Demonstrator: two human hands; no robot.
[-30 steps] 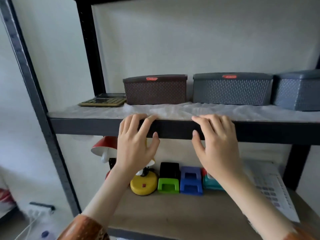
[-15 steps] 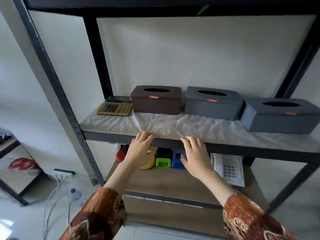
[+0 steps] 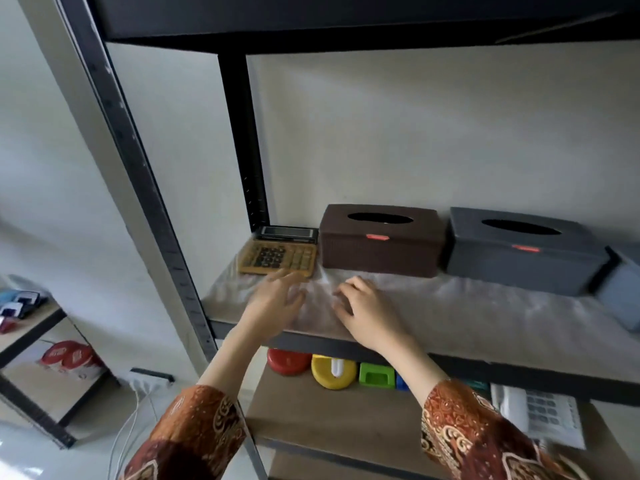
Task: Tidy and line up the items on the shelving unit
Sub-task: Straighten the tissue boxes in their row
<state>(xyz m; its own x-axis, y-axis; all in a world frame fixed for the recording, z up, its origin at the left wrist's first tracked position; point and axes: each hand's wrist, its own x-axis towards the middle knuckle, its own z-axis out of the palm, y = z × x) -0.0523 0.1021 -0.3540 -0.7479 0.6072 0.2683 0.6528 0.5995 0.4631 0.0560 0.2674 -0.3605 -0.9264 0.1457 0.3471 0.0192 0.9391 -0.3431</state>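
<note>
On the middle shelf (image 3: 485,327) your left hand (image 3: 277,306) and right hand (image 3: 367,306) have come forward off the front edge, fingers spread flat on the white liner (image 3: 467,306), gripping nothing, closing on the calculator (image 3: 277,258) beside the brown tissue box (image 3: 381,240), so straightening looks next.

Calculator (image 3: 278,258) left of 2 tissue boxes (image 3: 381,239) (image 3: 523,249) along the shelf (image 3: 485,323) back.
</note>
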